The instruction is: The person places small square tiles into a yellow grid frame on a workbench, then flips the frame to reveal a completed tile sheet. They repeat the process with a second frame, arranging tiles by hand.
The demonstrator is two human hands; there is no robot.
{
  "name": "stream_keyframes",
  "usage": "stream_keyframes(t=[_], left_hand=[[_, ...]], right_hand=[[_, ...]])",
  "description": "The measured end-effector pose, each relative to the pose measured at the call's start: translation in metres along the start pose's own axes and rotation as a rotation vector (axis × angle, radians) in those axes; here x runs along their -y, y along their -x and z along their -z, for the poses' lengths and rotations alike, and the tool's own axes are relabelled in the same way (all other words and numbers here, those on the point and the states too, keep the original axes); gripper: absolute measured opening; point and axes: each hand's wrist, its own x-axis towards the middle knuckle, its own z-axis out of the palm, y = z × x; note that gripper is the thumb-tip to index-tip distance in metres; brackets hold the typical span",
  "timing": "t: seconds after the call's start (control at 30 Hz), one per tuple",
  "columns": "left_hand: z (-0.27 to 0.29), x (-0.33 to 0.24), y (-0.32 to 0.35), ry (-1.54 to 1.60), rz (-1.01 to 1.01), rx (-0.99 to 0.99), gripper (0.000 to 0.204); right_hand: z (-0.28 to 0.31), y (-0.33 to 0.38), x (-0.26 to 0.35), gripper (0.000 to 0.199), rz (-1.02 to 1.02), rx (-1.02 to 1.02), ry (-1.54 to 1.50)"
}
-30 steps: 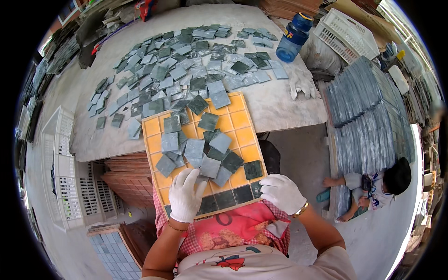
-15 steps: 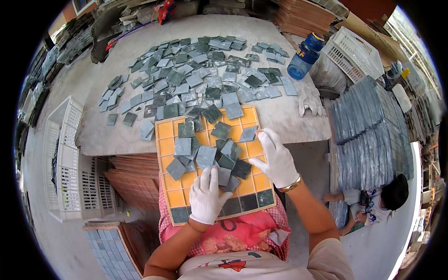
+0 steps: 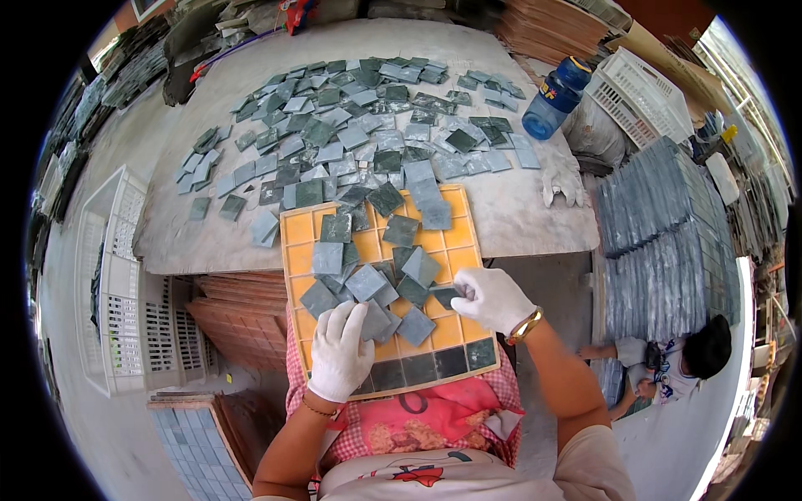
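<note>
Dark green tile juts leftward from the gloved right hand.

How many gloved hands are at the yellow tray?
2: the left hand, at the lower left of the tray beside grey tiles, and the right hand, at its right edge holding a dark tile.

The left hand partly hides the bottom tile row, and the right hand 1 dark tile.
</note>
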Motion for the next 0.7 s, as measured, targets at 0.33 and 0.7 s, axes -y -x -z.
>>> stream_keyframes(t=[0.33,0.7], left_hand=[[0.019,0.012,0.013,-0.115,0.003,0.037,0.051],[-0.009,-0.027,0.003,-0.202,0.103,0.128,0.062]], right_hand=[[-0.073,0.031,0.034,0.069,0.140,-0.221,0.386],[-0.026,0.022,0.002,0.021,0.057,-0.090,-0.321]])
